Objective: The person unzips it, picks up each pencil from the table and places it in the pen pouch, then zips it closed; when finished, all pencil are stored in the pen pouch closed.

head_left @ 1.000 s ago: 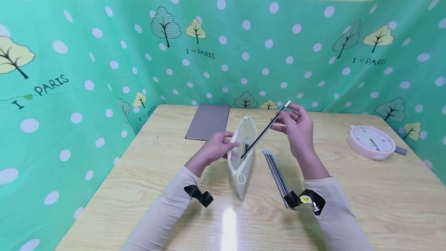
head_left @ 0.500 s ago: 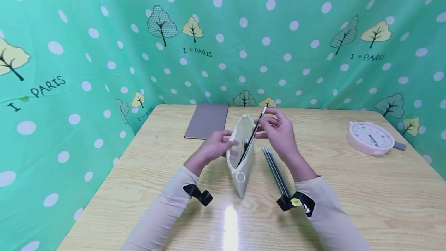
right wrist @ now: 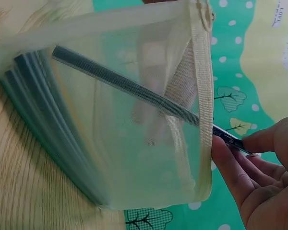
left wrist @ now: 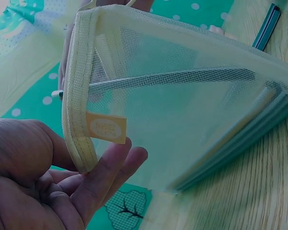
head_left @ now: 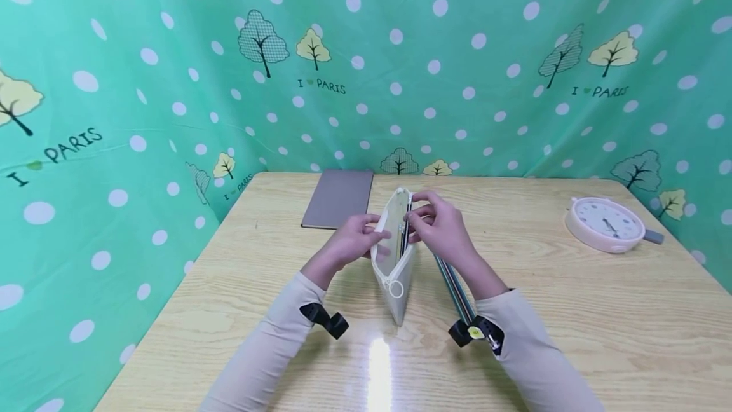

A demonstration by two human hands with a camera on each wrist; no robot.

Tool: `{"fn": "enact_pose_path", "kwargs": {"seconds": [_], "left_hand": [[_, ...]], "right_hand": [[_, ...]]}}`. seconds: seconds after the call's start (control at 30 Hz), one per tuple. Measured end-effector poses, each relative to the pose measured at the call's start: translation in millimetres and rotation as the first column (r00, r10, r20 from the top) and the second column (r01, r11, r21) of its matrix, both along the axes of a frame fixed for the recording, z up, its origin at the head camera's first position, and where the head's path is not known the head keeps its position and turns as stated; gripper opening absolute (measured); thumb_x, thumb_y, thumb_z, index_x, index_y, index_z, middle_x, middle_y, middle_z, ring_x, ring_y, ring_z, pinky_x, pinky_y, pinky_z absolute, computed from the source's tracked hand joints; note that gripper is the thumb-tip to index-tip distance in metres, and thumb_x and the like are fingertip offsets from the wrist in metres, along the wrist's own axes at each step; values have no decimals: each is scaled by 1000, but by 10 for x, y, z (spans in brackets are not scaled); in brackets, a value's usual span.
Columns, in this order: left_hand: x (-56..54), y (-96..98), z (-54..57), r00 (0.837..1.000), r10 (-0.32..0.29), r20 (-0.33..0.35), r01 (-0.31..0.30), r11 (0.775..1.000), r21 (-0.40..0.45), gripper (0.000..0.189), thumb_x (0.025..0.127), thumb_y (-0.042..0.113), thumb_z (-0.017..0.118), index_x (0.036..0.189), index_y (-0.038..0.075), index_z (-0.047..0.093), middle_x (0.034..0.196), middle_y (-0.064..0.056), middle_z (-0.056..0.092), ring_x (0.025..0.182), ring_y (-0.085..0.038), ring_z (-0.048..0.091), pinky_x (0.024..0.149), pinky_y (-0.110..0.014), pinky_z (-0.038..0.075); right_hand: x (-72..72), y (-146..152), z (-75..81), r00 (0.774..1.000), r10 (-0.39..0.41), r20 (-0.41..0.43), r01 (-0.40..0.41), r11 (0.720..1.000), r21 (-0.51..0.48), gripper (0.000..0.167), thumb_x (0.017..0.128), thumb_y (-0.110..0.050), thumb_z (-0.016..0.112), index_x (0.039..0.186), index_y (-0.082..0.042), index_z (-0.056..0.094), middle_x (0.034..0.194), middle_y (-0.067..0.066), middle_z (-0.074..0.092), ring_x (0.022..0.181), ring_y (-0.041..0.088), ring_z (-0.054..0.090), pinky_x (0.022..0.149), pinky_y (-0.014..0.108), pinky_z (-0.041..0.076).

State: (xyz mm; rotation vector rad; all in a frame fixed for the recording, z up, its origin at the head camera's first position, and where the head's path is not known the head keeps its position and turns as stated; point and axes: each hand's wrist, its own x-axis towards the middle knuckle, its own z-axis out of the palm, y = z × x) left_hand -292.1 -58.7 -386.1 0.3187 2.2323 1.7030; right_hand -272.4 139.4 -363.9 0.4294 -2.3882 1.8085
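A cream mesh zip pouch (head_left: 400, 301) stands on the table with its mouth open upward. My left hand (head_left: 350, 241) grips the left side of its rim, thumb inside and fingers outside, beside a small orange tag (left wrist: 107, 127). My right hand (head_left: 443, 229) pinches a dark pencil (right wrist: 227, 138) by its upper end at the right side of the rim. The pencil's lower part slants down inside the pouch and shows through the mesh. Several more pencils (right wrist: 50, 91) lie together along the pouch's bottom.
On the table right of the pouch lie several loose pencils (head_left: 455, 286), partly under my right wrist. A grey notebook (head_left: 338, 199) lies at the back left. A round pink-rimmed clock (head_left: 606, 224) rests at the right. A green dotted curtain (head_left: 366, 81) hangs behind the table.
My right hand has moved left and down, bringing the pencil from a slant above the mouth to mostly inside the pouch. My left hand keeps its grip on the rim.
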Motion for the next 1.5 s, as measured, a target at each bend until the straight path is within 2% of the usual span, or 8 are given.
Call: {"fn": "enact_pose_path", "kwargs": {"seconds": [0.23,0.43,0.83,1.07,1.2,1.27,1.33,1.5], "left_hand": [[12,-28,9,1000,3,-2,-3,1000,0,46,103,4,59,146,-8,48,113,-30,72,88,-34,78,78,-41,66],[16,-53,14,1000,6,-7,-6,1000,14,45,103,3,59,145,-8,49,114,-31,72,88,-34,78,78,-41,66],[24,-61,36,1000,18,-4,-18,1000,9,46,103,2,58,147,-7,48,114,-30,72,88,-34,78,79,-40,66],[19,-51,39,1000,27,-9,-27,1000,4,43,103,1,57,145,-8,50,116,-29,72,83,-31,78,76,-39,66],[13,-19,21,1000,23,-8,-23,1000,10,42,102,1,59,143,-9,51,114,-29,72,77,-26,77,73,-38,66],[13,-5,9,1000,16,-7,-16,1000,10,42,102,1,59,142,-10,51,115,-29,72,76,-26,77,73,-38,66],[17,2,4,1000,12,-9,-12,1000,8,42,103,2,60,142,-9,52,115,-29,72,78,-27,77,73,-37,66],[31,-11,8,1000,26,-5,-26,1000,-7,43,102,3,61,142,-9,52,113,-28,73,78,-27,77,72,-38,66]], "right_hand": [[-21,-13,4,1000,-15,-10,16,999,52,35,100,2,60,133,12,54,104,32,71,75,27,74,63,29,65],[-31,-35,23,1000,-2,-4,2,998,67,36,100,0,61,134,11,53,106,33,71,74,24,74,64,29,65],[-11,-48,86,1000,-12,-9,13,996,83,33,100,0,61,132,8,56,105,31,71,79,29,75,68,31,66],[-42,90,106,1000,-13,-16,14,997,74,29,100,-2,59,125,13,60,99,29,71,76,24,75,67,30,66],[-113,267,28,999,-24,25,20,990,141,28,100,-4,59,123,12,62,97,26,71,74,23,74,67,32,66],[-170,388,-50,998,-33,53,20,974,226,29,100,-4,59,124,12,62,97,26,72,73,24,74,67,33,66],[-230,509,-146,995,-35,94,2,943,334,30,99,-4,59,124,12,61,96,26,72,70,24,73,66,34,66],[-343,706,-378,973,26,231,-157,805,571,30,96,-2,64,120,16,61,80,17,72,61,19,70,60,32,64]]}}
